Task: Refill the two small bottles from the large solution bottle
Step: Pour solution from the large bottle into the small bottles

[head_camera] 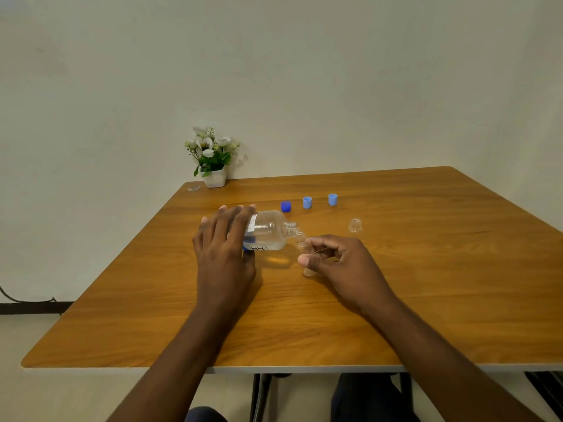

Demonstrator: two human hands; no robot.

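Observation:
My left hand (224, 248) grips the large clear solution bottle (271, 229), tipped on its side with its open neck pointing right. The neck sits right over the mouth of a small clear bottle (301, 240), which my right hand (335, 260) holds tilted just above the table. The other small clear bottle (355, 225) stands uncapped to the right, untouched. A dark blue cap (285, 206) and two light blue caps (307, 202), (332, 199) stand in a row behind the bottles.
The wooden table (426, 300) has its front edge near me. A white pot of flowers (213, 159) stands at the far left corner, with a small clear scrap (193, 188) beside it. A wall rises behind.

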